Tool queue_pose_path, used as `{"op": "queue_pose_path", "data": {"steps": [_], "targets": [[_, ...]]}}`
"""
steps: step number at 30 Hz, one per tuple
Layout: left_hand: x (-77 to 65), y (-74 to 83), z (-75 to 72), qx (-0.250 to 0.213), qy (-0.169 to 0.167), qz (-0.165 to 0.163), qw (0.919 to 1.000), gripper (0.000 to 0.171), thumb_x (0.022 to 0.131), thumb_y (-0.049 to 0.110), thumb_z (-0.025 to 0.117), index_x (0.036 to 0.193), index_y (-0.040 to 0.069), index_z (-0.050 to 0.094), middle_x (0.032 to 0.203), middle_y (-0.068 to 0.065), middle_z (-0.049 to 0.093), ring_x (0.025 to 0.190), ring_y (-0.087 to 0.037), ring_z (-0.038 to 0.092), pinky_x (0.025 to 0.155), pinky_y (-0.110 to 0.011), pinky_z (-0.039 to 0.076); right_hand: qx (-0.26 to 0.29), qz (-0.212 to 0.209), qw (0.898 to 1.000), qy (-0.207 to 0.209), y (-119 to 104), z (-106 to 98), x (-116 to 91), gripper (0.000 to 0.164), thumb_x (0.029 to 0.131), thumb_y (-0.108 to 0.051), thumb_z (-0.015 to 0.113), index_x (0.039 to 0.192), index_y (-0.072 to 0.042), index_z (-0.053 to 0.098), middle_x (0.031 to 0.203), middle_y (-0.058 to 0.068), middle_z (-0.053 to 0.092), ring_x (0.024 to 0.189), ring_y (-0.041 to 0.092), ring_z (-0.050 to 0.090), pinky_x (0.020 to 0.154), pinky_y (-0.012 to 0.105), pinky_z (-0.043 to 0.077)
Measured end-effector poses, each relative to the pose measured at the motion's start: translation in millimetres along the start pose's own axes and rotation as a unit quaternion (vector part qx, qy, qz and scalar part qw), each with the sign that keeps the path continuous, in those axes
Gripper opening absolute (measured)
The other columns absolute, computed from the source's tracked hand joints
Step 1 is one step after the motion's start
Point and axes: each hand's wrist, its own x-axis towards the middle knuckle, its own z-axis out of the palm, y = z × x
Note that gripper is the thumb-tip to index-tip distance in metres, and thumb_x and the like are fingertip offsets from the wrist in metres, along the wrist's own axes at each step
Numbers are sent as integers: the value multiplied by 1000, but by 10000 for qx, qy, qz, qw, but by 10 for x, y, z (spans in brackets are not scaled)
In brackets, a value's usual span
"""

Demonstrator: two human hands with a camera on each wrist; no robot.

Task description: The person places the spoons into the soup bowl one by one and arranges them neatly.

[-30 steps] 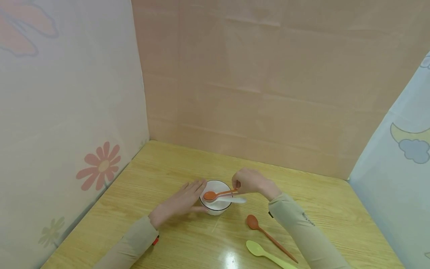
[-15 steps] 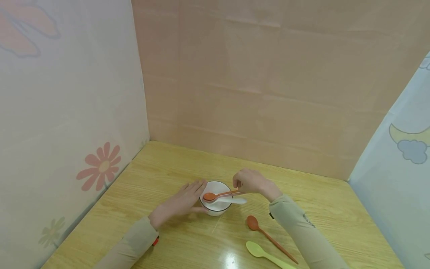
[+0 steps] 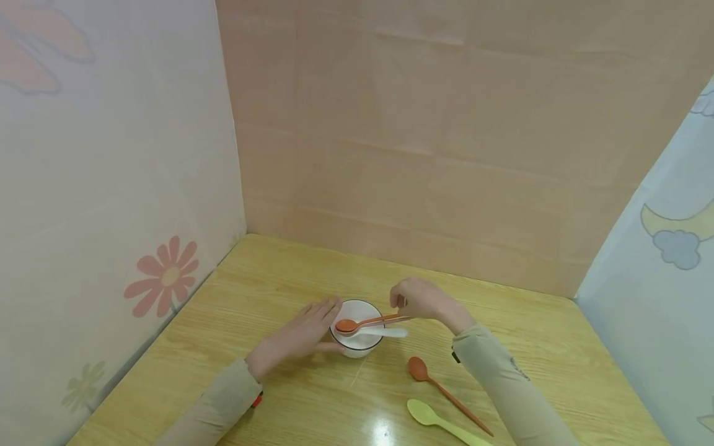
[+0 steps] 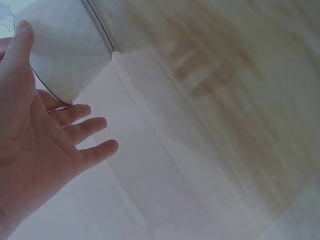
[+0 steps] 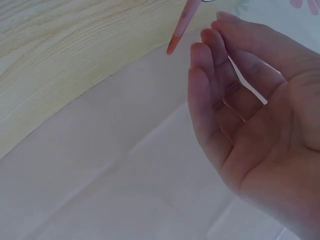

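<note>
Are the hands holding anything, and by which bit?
The left hand holds the bowl by its side. The right hand seems to hold nothing: its wrist view shows a spoon handle apart from the fingers.

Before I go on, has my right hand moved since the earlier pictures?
Yes: in the head view, your right hand has shifted slightly right, judged against the yellow-green spoon.

L hand (image 3: 301, 328) at bowl's (image 3: 356, 352) left side: fingers extended, thumb & index against its wall, others spread. R hand (image 3: 421, 298) just right of bowl: fingers loosely curled, thumb tip nr. index tip. L forearm (image 3: 220, 396), R forearm (image 3: 510, 387): sleeved, nearer side of bowl.
</note>
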Motion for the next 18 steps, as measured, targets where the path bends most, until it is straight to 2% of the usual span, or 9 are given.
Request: {"op": "queue_pose_path", "data": {"steps": [10, 18], "targets": [[-11, -10, 9, 13, -14, 8, 10000, 93, 93, 59, 56, 156, -1, 23, 163, -20, 25, 149, -40, 30, 118, -61, 29, 126, -98, 9994, 292, 60, -57, -148, 11, 79, 0, 71, 84, -10, 71, 83, 2, 72, 75, 11, 63, 63, 23, 51], [-16, -35, 15, -9, -6, -19, 10000, 94, 93, 61, 55, 157, 0, 22, 164, -18, 24, 150, -38, 29, 119, -61, 29, 316, -118, 9985, 439, 142, -67, -270, 8, 84, -2, 69, 86, -10, 71, 86, 5, 73, 75, 10, 64, 67, 23, 52]]}}
